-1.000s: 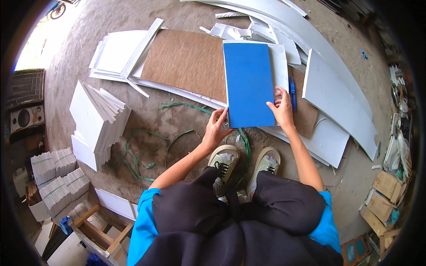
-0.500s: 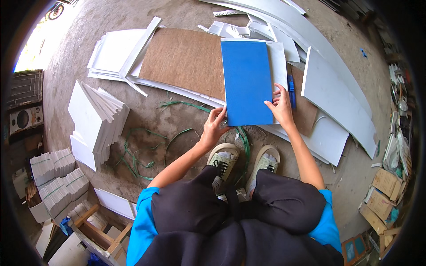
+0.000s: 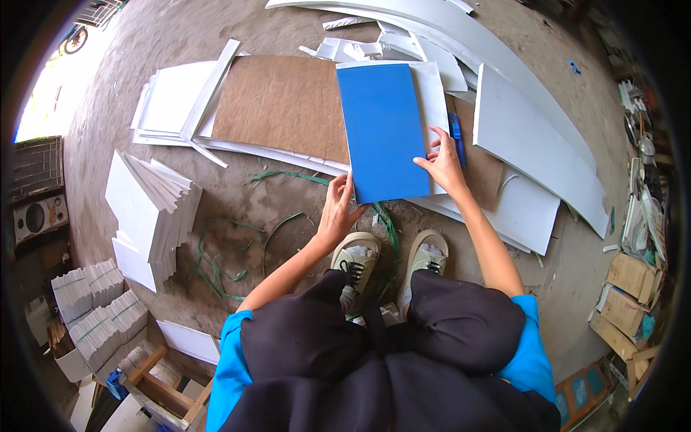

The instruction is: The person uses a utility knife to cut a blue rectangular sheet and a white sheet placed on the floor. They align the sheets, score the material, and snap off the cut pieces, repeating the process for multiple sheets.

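While you crouch over the rough concrete floor [image 3: 288, 209], your left hand [image 3: 337, 210] grasps the near left corner of a smooth, flat blue rectangular panel [image 3: 383, 129], and your right hand [image 3: 443, 164] pinches its right edge. The panel lies on a white sheet [image 3: 432, 93] beside a coarse brown fibreboard [image 3: 284, 108]. A blue cutter [image 3: 456, 137] rests just right of it. Stacked white tiles [image 3: 155, 212] lean to your left.

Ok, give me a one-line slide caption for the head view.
Crouching person steadies a blue sheet with left hand and right hand over brown board and white panels.
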`<state>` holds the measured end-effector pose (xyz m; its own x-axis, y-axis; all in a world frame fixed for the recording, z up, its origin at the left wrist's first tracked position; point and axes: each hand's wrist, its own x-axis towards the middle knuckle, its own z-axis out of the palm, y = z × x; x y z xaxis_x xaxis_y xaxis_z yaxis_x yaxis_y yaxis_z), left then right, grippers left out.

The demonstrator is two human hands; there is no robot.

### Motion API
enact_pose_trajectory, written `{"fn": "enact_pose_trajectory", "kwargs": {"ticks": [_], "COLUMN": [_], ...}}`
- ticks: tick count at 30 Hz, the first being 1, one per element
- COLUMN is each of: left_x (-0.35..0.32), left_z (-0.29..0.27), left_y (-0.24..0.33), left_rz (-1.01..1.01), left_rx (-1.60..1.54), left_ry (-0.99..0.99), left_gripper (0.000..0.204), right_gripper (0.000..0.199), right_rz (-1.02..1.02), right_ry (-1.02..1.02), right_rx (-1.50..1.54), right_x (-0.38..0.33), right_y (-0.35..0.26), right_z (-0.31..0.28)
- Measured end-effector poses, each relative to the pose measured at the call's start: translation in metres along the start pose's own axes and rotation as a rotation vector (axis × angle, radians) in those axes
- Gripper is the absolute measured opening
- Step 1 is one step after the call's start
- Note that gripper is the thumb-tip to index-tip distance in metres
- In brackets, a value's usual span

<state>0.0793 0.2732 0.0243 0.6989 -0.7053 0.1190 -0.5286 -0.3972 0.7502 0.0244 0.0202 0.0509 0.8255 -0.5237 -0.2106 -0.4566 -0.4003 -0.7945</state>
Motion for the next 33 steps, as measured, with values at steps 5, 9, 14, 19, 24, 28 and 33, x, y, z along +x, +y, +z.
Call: {"fn": "enact_pose_trajectory", "kwargs": {"ticks": [5, 9, 14, 19, 24, 28, 33], "left_x": [0.011, 0.028, 0.051, 0.068, 0.069, 0.071, 0.115], "left_z": [0.014, 0.015, 0.028, 0.042, 0.046, 0.036, 0.006], "left_y": [0.017, 0.028, 0.047, 0.066, 0.062, 0.051, 0.008], "left_rz": [-0.001, 0.068, 0.131, 0.153, 0.186, 0.21, -0.02], "left_rx": [0.216, 0.385, 0.522, 0.61, 0.631, 0.495, 0.288], "left_ry": [0.058, 0.039, -0.07, -0.166, -0.157, -0.141, 0.275], "left_gripper": [0.1, 0.109, 0.117, 0.114, 0.111, 0.1, 0.072], "right_gripper": [0.077, 0.077, 0.077, 0.077, 0.076, 0.075, 0.072], "right_rz": [-0.004, -0.029, -0.041, -0.029, -0.076, -0.115, -0.083], "right_ry": [-0.003, -0.002, -0.005, -0.01, 0.004, 0.018, -0.023], "right_rx": [-0.032, -0.034, -0.036, -0.036, 0.023, 0.04, 0.024], "right_x": [0.004, 0.006, 0.006, 0.008, 0.008, 0.009, 0.008], "right_y": [0.003, 0.005, 0.011, 0.014, 0.02, 0.025, 0.016], "right_z": [-0.001, 0.0, -0.001, 0.0, 0.002, 0.004, 0.002]}}
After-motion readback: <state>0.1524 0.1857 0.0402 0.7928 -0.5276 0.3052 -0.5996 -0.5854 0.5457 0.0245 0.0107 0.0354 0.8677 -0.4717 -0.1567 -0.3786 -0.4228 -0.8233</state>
